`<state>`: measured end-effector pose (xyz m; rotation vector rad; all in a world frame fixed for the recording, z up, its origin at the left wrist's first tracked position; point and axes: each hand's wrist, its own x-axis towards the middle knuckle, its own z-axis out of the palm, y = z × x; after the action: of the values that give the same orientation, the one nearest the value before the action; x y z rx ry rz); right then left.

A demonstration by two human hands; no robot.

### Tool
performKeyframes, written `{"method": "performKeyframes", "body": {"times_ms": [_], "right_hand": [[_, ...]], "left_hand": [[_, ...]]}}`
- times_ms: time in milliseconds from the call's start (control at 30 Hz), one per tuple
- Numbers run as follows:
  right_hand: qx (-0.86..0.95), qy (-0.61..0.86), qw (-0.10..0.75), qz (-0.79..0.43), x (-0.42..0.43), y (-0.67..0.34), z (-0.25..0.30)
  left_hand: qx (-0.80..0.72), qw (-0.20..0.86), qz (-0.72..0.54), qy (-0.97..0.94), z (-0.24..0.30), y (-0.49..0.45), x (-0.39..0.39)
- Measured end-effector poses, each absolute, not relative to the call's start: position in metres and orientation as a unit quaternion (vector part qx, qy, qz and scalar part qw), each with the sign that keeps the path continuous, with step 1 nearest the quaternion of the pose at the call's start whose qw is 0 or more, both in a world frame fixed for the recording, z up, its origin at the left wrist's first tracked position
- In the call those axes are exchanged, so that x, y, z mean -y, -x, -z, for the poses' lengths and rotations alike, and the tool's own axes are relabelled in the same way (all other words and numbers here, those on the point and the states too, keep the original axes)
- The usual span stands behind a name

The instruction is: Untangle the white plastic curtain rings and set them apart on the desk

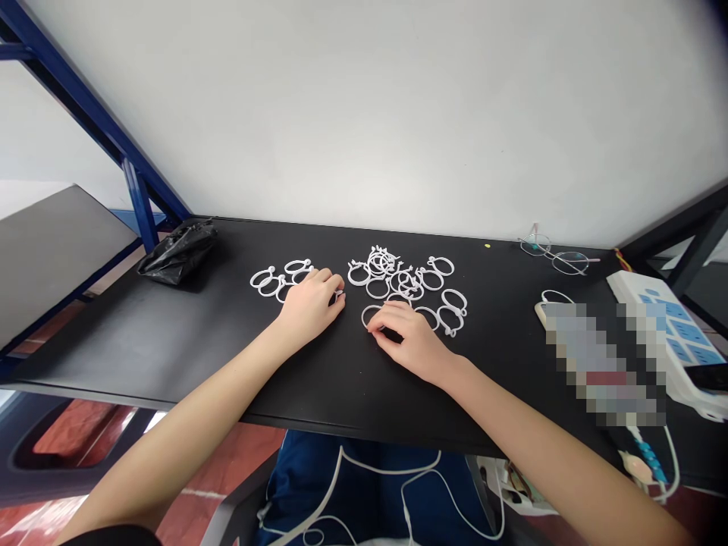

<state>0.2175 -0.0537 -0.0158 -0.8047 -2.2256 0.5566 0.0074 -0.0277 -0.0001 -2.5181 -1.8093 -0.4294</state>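
Left sleeve: plain black cloth (114, 535), its rounded hem ending high on the arm
Left forearm (216, 394): slender, uncovered from that hem to the wrist
Left grip (310, 303): a bare hand with slim fingers
Right forearm (523, 425): slender, uncovered along all its visible length
Right grip (418, 345): a bare hand, likewise slim-fingered
Legs: dark blue cloth trousers (372, 497), showing below the near edge of the black flat-topped table (171, 334)

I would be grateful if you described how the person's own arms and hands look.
The left hand and right hand wear no gloves, and no watch or bracelet shows. Both forearms are bare. A black sleeve shows at the picture's lower left; no right sleeve is in view.
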Motion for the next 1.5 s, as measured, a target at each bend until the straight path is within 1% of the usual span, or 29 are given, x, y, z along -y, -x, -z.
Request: {"method": "performKeyframes", "body": {"times_ms": [333,667,967,1133,1233,1333,1433,1500], "right_hand": [[0.872,0.286,0.336,-0.213,0.0532,-0.2175,0.0163],[0.871,0.277,0.345,-0.212,0.0533,-0.2174,0.0167],[0.858,0.283,0.375,-0.209,0.0544,-0.217,0.0169],[0.851,0.273,0.402,-0.2,0.0536,-0.2166,0.0194],[0.848,0.266,0.416,-0.195,0.0533,-0.2166,0.0202],[0.848,0.264,0.416,-0.194,0.054,-0.2163,0.0183],[0.847,0.255,0.426,-0.188,0.0548,-0.2154,0.015],[0.845,0.246,0.438,-0.185,0.055,-0.215,0.0137]], "left_hand": [[0.577,0.01,0.137,0.805,0.0021,-0.007,0.0268],[0.579,0.012,0.14,0.803,0.0016,-0.0071,0.0268],[0.579,0.031,0.15,0.801,0.0027,-0.007,0.0282],[0.56,0.039,0.207,0.801,0.001,-0.0085,0.0287],[0.52,-0.016,0.258,0.814,-0.0009,-0.0103,0.0297],[0.461,-0.145,0.298,0.823,-0.003,-0.0121,0.0316],[0.402,-0.303,0.276,0.819,-0.0054,-0.0137,0.0338],[0.385,-0.355,0.252,0.814,-0.0068,-0.0148,0.0348]]}}
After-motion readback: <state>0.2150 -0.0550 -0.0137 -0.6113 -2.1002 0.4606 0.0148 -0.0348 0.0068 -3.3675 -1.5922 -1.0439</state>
